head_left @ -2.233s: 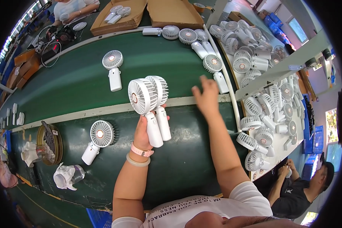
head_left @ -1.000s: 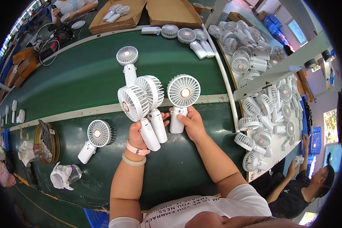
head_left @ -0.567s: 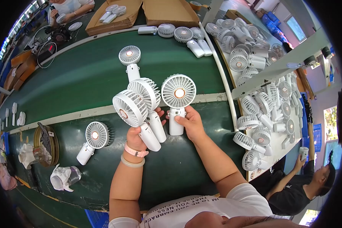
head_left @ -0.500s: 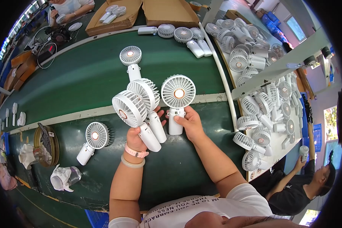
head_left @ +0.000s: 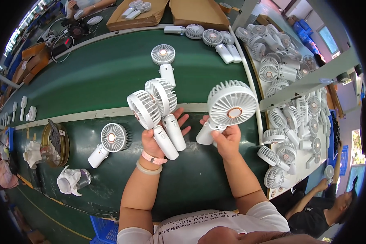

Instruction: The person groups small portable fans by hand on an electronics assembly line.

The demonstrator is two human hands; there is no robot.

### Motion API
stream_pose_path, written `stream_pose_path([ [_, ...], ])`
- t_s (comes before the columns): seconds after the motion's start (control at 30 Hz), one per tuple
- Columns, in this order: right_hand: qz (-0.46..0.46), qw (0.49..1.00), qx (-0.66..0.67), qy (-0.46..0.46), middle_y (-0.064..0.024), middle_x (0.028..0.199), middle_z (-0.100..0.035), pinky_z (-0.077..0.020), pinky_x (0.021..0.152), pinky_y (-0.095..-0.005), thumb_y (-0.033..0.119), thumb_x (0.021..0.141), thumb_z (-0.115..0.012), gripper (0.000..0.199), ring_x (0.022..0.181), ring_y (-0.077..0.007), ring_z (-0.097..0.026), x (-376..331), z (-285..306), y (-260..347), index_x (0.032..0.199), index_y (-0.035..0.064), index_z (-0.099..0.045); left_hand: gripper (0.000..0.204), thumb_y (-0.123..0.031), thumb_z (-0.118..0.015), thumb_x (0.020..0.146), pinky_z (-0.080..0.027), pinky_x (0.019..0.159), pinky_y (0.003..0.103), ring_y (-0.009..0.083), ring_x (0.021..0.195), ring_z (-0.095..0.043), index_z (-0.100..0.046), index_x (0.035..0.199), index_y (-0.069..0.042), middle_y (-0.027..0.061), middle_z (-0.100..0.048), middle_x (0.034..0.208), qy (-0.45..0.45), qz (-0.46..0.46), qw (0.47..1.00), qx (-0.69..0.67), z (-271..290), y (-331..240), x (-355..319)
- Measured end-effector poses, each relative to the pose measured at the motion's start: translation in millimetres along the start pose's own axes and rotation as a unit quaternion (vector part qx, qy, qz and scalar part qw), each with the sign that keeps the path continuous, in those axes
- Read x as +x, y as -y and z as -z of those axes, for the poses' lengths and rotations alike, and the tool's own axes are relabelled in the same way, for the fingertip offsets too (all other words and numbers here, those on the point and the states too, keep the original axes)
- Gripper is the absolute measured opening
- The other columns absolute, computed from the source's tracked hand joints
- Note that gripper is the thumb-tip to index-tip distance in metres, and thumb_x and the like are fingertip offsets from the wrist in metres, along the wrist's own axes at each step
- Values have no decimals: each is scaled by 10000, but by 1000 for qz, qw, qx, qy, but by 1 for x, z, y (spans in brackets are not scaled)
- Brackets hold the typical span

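My left hand (head_left: pixel 152 145) is closed around the handles of two white handheld fans, a left one (head_left: pixel 144 110) and a right one (head_left: pixel 162 95), side by side with their heads pointing away from me. Some fingers of that hand stretch out past the handles. In my right hand (head_left: pixel 227 142) I grip a third handheld fan (head_left: pixel 232 103) by its handle, its round grille tilted and its copper-ringed centre facing up. Another fan (head_left: pixel 113 138) lies on the green bench left of my left hand. A further fan (head_left: pixel 163 53) lies on the green belt beyond.
Many white fans (head_left: pixel 290 122) crowd the side table at right, behind a white rail (head_left: pixel 248 77). Open cardboard boxes (head_left: pixel 199 16) stand at the back. A cloth-topped jar (head_left: pixel 83 179) and a round tin (head_left: pixel 65 150) are at left. A co-worker (head_left: pixel 319 211) holds a fan at lower right.
My right hand has moved right, away from the left hand, and its fan has turned from upright to tilted. The left hand still holds its two fans. The whole view has shifted slightly.
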State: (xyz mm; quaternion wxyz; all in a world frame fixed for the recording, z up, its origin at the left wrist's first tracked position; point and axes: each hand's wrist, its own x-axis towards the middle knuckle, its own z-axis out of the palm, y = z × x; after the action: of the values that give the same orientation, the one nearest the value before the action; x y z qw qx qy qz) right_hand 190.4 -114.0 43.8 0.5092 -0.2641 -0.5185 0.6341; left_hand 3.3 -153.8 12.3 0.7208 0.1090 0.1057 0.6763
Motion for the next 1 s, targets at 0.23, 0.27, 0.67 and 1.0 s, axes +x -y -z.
stream_pose_path([
  [0.23,-162,983,62,-56,-141,1034,-605,-486,838,-348,33,797,-576,380,918,-224,-614,12,0,-28,1157,-18,-467,795,-435,-681,604,-286,1038,508,343,1261,-340,-424,1263,-74,169,-364,1357,19,10,999,44,2,1,3],
  [0.27,-167,982,71,-60,-120,1043,-603,-484,836,-326,20,818,-557,372,920,-198,-608,12,-3,-33,1175,-1,-457,812,-418,-685,600,-307,1037,476,329,1246,-368,-410,1277,-64,175,-378,1347,14,11,999,50,0,2,1],
  [0.67,-210,935,265,104,-186,1293,-405,-412,949,-418,282,620,-779,948,1174,-318,-451,-40,-4,12,1358,31,-240,878,-546,-567,765,-131,1076,414,262,1359,-122,-224,1401,-45,107,-125,1469,145,80,897,410,-44,2,-41],
  [1.0,128,935,189,-272,-151,1271,-444,-441,866,-537,435,735,-680,736,1145,-331,-468,-149,136,173,1311,102,-366,540,-140,-631,780,-329,976,396,297,1199,-400,-414,1272,-80,154,-435,1274,-79,-189,570,795,-23,-24,10],
])
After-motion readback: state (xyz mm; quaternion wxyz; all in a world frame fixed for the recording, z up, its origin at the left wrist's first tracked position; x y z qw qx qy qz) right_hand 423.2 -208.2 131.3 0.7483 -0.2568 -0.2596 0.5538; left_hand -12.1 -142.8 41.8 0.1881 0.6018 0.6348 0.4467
